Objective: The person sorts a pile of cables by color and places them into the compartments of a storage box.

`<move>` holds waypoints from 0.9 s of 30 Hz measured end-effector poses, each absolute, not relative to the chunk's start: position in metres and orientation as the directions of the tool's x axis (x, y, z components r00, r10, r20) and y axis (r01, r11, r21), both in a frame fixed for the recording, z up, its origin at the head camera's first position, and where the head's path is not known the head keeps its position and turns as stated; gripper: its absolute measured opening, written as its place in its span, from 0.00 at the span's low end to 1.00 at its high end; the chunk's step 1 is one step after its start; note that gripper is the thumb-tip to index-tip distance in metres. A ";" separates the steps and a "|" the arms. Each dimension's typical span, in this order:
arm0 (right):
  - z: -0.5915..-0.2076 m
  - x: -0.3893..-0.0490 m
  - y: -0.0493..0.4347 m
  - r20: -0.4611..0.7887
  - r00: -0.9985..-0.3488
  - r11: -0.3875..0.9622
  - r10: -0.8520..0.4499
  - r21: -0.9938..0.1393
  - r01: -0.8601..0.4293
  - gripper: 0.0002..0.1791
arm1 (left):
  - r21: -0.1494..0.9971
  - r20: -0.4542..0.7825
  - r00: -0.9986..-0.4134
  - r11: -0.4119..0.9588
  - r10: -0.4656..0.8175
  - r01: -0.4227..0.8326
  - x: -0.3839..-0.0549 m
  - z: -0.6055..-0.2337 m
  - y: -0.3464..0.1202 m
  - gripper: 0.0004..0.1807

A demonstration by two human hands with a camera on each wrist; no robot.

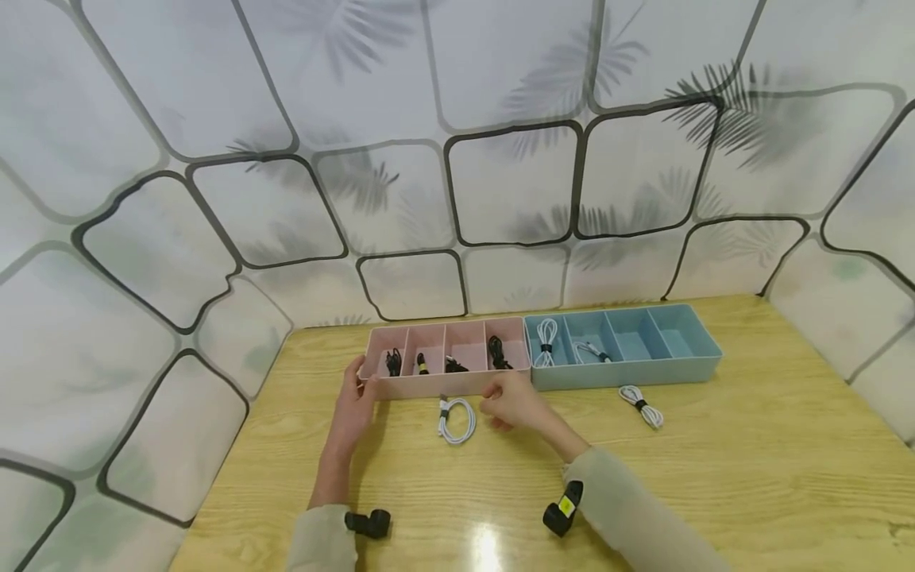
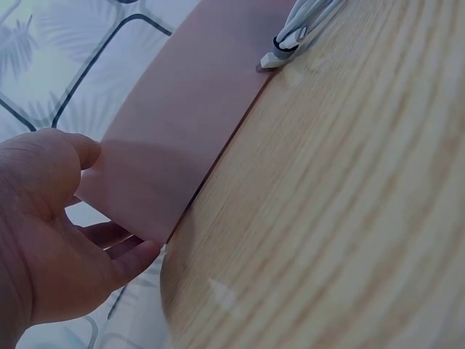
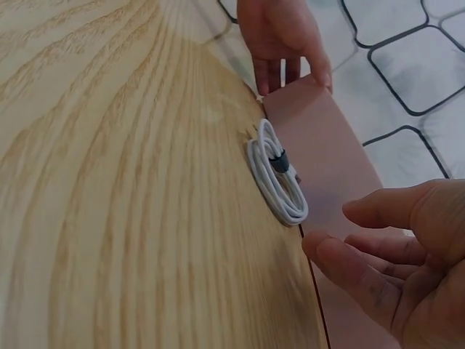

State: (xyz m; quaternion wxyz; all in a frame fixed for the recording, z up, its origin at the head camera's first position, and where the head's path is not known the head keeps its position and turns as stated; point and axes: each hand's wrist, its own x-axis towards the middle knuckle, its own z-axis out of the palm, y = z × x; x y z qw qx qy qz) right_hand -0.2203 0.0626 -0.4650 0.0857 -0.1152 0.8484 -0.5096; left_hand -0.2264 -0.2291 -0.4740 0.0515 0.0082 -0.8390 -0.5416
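Both hands sit at the pink tray (image 1: pixel 446 387), one at each end of its front wall. Left hand (image 1: pixel 355 405) cups the tray's left front corner, thumb up against the end wall and fingers (image 2: pixel 120 251) wrapped round the corner, seen from the left wrist as a loose, partly curled hold touching the wall. Right hand (image 1: pixel 516 403) hovers at the front wall near the tray's right end, fingers (image 3: pixel 356 269) lightly bent and apart, holding nothing; whether the fingertips touch the wall I cannot tell.

Pink tray lies with its long axis left to right along the worktop (image 1: pixel 750 461), near the back edge, four compartments in a row, each with a black cable (image 1: pixel 497 352) in it. Its right end meets the blue tray (image 1: pixel 629 371), which lies on the same line and holds two white cables in its left compartments.

Between the hands, just in front of the pink tray, lies a coiled white cable (image 1: pixel 456 419), banded, its plug end toward the tray wall. A second coil (image 1: pixel 641 404) lies in front of the blue tray.

Both forearms come in from the near edge, sleeves pale, angled toward the tray.
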 end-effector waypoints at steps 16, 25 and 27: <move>-0.467 -0.221 0.035 -0.100 -0.950 0.655 -0.297 -0.745 -0.126 0.17 | 0.916 0.084 -0.994 0.399 -0.072 0.048 -0.224 -0.471 -0.228 0.29; -0.465 -0.218 0.028 -0.080 -0.961 0.737 -0.265 -0.660 -0.148 0.19 | 0.911 0.083 -0.994 0.410 -0.068 0.048 -0.225 -0.472 -0.228 0.30; -0.463 -0.217 0.028 -0.080 -0.961 0.740 -0.265 -0.656 -0.150 0.19 | 0.912 0.086 -0.994 0.407 -0.065 0.052 -0.224 -0.472 -0.228 0.30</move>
